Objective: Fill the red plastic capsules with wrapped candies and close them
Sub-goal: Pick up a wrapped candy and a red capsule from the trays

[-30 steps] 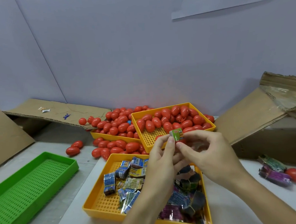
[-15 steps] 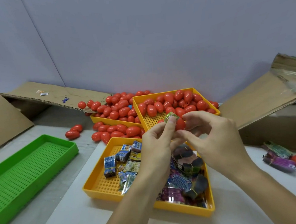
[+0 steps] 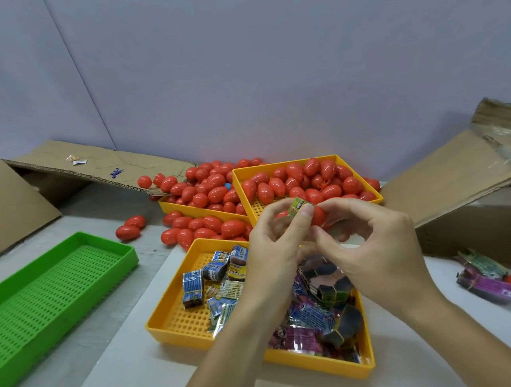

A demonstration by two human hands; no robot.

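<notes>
My left hand [image 3: 271, 252] pinches a small green wrapped candy [image 3: 297, 206] between thumb and forefinger. My right hand [image 3: 371, 246] curls its fingers round a red plastic capsule [image 3: 319, 216], which touches the candy's right side. Whether the capsule is open is hidden by the fingers. Both hands hover over the gap between two yellow trays. The near tray [image 3: 178, 320] holds several wrapped candies [image 3: 217, 273]. The far tray [image 3: 238, 176] holds many red capsules [image 3: 292, 179].
A third yellow tray [image 3: 189, 208] behind on the left overflows with red capsules, and loose ones [image 3: 130, 228] lie on the table. A green perforated tray [image 3: 59, 289] lies left. Cardboard boxes [image 3: 457, 187] flank both sides. More candy packets [image 3: 486, 278] lie far right.
The two hands stayed together and the candy tilted over against the red capsule, which now shows more in my right fingers. The camera view dipped slightly.
</notes>
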